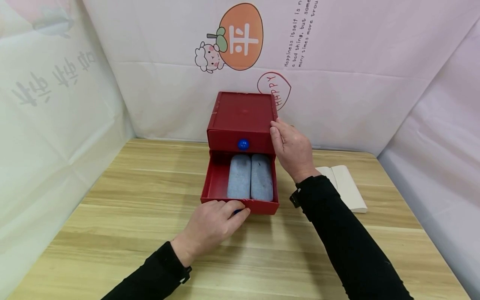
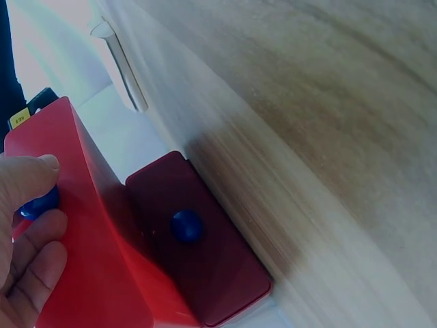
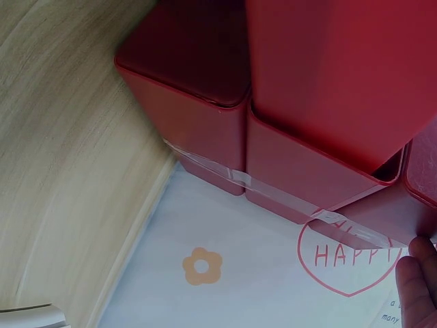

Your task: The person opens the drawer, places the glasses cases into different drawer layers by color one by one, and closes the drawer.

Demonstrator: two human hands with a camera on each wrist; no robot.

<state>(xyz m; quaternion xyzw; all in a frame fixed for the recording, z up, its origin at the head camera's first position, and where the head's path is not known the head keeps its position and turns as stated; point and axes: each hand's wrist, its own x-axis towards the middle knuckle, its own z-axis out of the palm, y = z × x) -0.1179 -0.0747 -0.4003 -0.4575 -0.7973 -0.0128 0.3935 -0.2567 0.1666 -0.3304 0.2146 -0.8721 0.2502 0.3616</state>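
Note:
A red drawer box (image 1: 243, 110) stands at the back of the table. Its middle drawer (image 1: 217, 179) is pulled out, and two grey-blue oblong cases (image 1: 239, 177) with rounded ends lie side by side in it. My left hand (image 1: 210, 227) pinches that drawer's blue knob (image 2: 42, 203) between thumb and fingers. Against the box's right side, near the upper front corner, rests my right hand (image 1: 294, 150); its fingertips touch the red wall in the right wrist view. The closed top drawer has a blue knob (image 1: 243, 144), and the closed bottom drawer (image 2: 205, 273) has one too.
A cream notebook-like block (image 1: 348, 189) lies on the wooden table (image 1: 123, 225), right of the box behind my right forearm. White printed cloth (image 1: 161, 83) rises behind the box and along both sides.

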